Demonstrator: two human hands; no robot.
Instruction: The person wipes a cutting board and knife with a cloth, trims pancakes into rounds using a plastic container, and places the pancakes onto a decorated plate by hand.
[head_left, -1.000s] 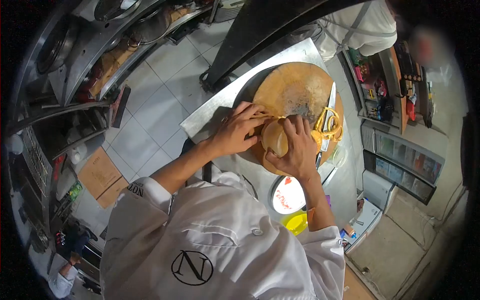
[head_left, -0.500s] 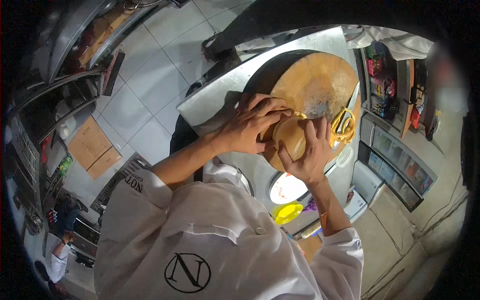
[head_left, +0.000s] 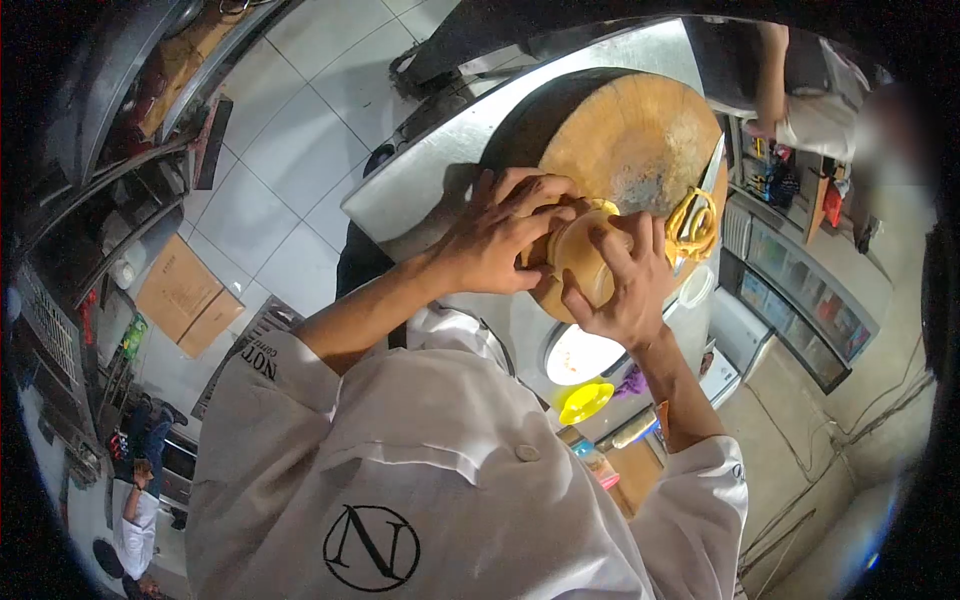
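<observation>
A round, pale yellowish tub-like thing [head_left: 580, 262] sits at the near edge of the thick round wooden chopping block [head_left: 630, 115]. My left hand [head_left: 505, 232] grips its left side with curled fingers. From the right, my right hand [head_left: 632, 285] is wrapped over its top and side. A bit of yellow [head_left: 603, 206] shows at its far edge; my fingers hide what that is. A coiled bundle of yellow strands [head_left: 690, 225] lies on the block to the right of my right hand, beside a knife [head_left: 714, 165].
The block stands on a metal table [head_left: 390, 200]. Nearer me are a white plate [head_left: 580, 355] with reddish bits, a yellow bowl [head_left: 586, 401] and a purple cloth [head_left: 632, 381]. A clear round lid [head_left: 696, 287] lies right. Another person's arm [head_left: 772, 75] shows at upper right, another person [head_left: 138, 520] at lower left.
Both hands stay on the tub-like thing, with my right fingers shifted slightly over it. The view has tilted a little. The other person's arm has come into view at upper right.
</observation>
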